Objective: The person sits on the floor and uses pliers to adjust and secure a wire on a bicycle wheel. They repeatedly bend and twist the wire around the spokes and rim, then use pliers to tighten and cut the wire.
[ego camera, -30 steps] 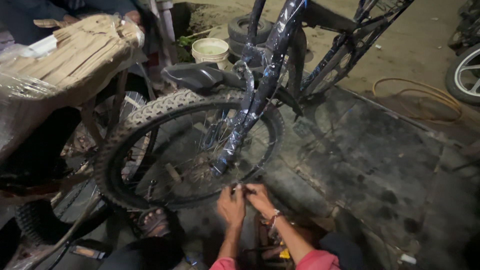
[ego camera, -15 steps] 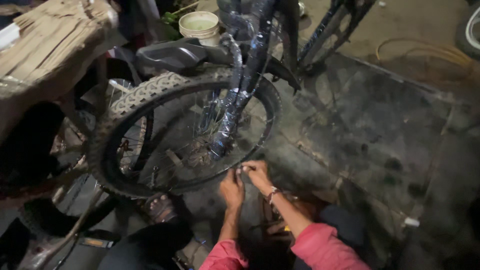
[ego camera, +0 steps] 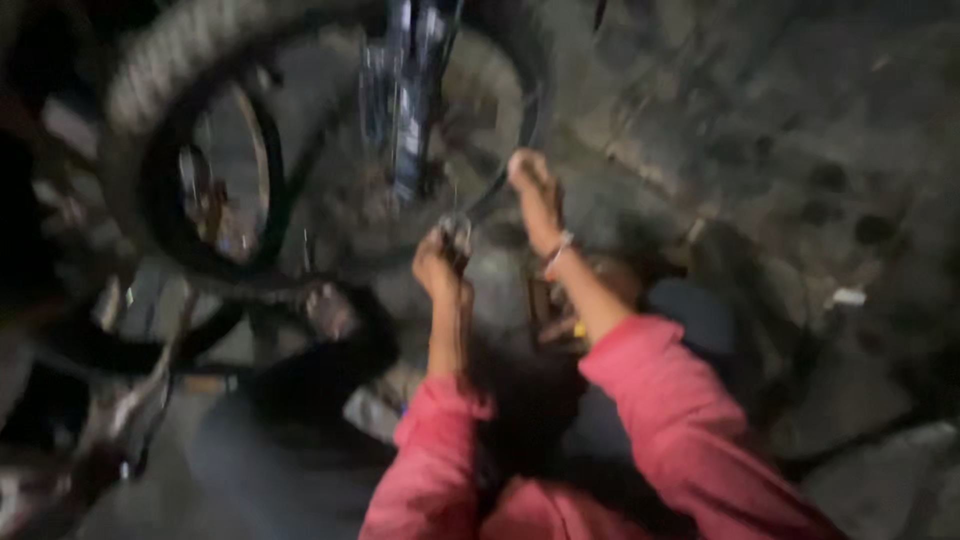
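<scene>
Your left hand [ego camera: 440, 262] is closed in a fist around a small metal tool [ego camera: 456, 235] (too blurred to tell what kind), held up against the lower edge of the bicycle wheel [ego camera: 330, 150]. Your right hand [ego camera: 530, 180] sits just to the right and a little higher, its fingers curled tight over the dark rim and tyre at the wheel's lower right edge, so it is gripping the wheel itself. A pale bracelet [ego camera: 558, 252] rings that right wrist, and both forearms run back into pink sleeves [ego camera: 660, 420] that fill the bottom of the view.

The wheel stands upright in front of you, with its knobbly light-coloured tread showing along the upper left arc and the dark inner rim sweeping round to where your hands meet it. A blue frame tube [ego camera: 405, 110] comes down across the middle of the wheel, ending near the hub just above your left fist. Behind the wheel's left half a second, thinner rim [ego camera: 225, 170] shows through.

Outward from there, the ground to the right is rough dark stone paving [ego camera: 800, 150], with a small white scrap [ego camera: 848, 297] lying on it well apart from your hands. To the lower left lie more dark bicycle parts, blurred beyond telling.
</scene>
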